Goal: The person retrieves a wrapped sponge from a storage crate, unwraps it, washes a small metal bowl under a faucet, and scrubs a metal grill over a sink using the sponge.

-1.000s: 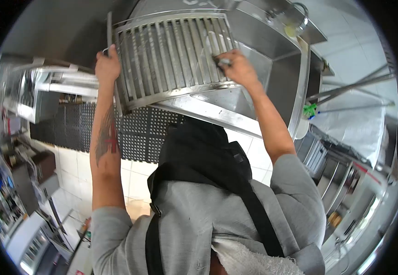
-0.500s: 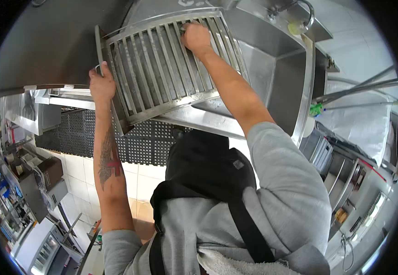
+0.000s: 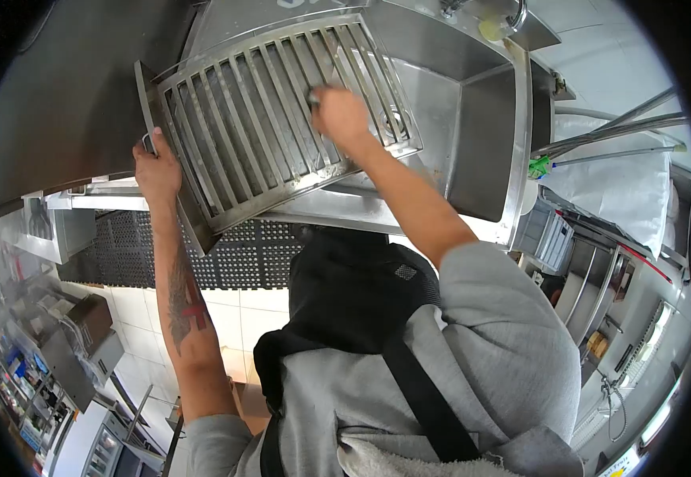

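A slatted metal grease filter (image 3: 238, 119) lies tilted over the edge of the steel sink (image 3: 485, 143). My left hand (image 3: 158, 171) grips its left end, fingers closed by a small wire handle (image 3: 147, 143). Over the slats, right of the middle, my right hand (image 3: 341, 118) is closed and slightly blurred. A bit of a small dark grey scouring pad (image 3: 313, 97) pokes out from its fingers; the rest is hidden in the hand.
A curved faucet (image 3: 518, 14) with a yellowish sponge (image 3: 491, 30) beside it stands at the sink's back right. Metal poles (image 3: 612, 133) jut in at the right. Below the filter, a black perforated mat (image 3: 242, 258) covers part of the tiled floor.
My right hand has moved down along the slats toward me with the pad. My left hand keeps its hold on the filter's end. The whole view has shifted a little.
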